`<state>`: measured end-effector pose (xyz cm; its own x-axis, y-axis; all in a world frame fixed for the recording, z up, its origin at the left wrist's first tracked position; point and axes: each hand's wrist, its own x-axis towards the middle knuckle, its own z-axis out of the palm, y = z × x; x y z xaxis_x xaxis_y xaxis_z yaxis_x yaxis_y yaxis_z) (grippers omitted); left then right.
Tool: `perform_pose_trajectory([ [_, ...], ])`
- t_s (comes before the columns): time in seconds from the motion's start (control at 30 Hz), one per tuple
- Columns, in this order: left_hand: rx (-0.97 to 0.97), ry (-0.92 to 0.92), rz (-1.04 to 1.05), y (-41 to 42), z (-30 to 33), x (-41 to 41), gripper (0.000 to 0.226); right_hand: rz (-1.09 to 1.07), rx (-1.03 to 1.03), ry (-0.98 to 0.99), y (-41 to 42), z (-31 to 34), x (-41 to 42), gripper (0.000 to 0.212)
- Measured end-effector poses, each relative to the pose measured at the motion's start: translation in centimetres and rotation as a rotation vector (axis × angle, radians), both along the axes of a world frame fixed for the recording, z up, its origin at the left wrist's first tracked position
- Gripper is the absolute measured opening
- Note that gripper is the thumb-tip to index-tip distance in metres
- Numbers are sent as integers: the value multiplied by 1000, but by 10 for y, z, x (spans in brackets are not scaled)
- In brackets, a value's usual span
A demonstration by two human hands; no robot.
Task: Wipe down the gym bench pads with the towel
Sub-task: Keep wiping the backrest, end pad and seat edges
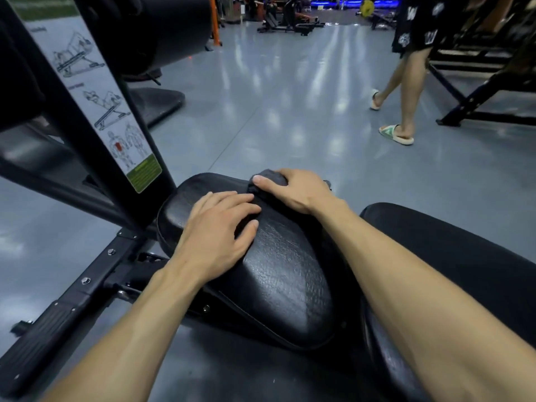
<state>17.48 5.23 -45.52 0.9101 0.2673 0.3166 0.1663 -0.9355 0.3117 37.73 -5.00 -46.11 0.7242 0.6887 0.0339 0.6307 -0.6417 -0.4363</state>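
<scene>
A black leather bench pad (pixel 287 274) fills the middle of the head view, its far end rounded. A dark grey towel (pixel 268 177) is bunched at that far end. My right hand (pixel 293 190) lies over the towel with fingers curled round it. Beside it, my left hand (pixel 220 227) rests flat on the pad with fingers spread and straight. A second black pad (pixel 452 256) runs along the right, partly under my right forearm.
The machine's black frame upright (pixel 87 117) with an exercise diagram sticker slants at left, above a bolted base rail (pixel 72 297). A person in sandals (pixel 406 82) walks across the grey floor at far right, near another black rack (pixel 481 91).
</scene>
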Motion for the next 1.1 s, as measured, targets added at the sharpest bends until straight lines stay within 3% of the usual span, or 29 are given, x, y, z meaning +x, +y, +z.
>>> perform_pose_trajectory([
  [0.2,25,8,-58,1,0,-20,32,-199,-11,57,-20,4,-7,104],
  [0.33,32,15,-67,4,1,-43,31,-293,0,158,-49,2,-11,120],
  [0.43,25,18,-89,4,4,-59,31,-304,45,192,-72,-3,-15,116],
  [0.5,11,18,-119,-2,6,-67,31,-294,75,173,-79,-6,-19,97],
  [0.63,-29,38,-190,-18,10,-73,30,-285,216,115,-92,-10,-30,33],
  [0.77,-21,59,-225,-45,12,-68,33,-318,387,113,-118,-13,-48,6],
  [0.9,-1,109,-274,-77,15,-61,37,-377,608,292,-144,-5,-66,13],
  [1.03,12,153,-292,-114,18,-55,39,-438,939,721,-189,11,-78,21],
  [1.1,19,171,-318,-133,23,-53,39,-467,994,803,-229,17,-76,33],
])
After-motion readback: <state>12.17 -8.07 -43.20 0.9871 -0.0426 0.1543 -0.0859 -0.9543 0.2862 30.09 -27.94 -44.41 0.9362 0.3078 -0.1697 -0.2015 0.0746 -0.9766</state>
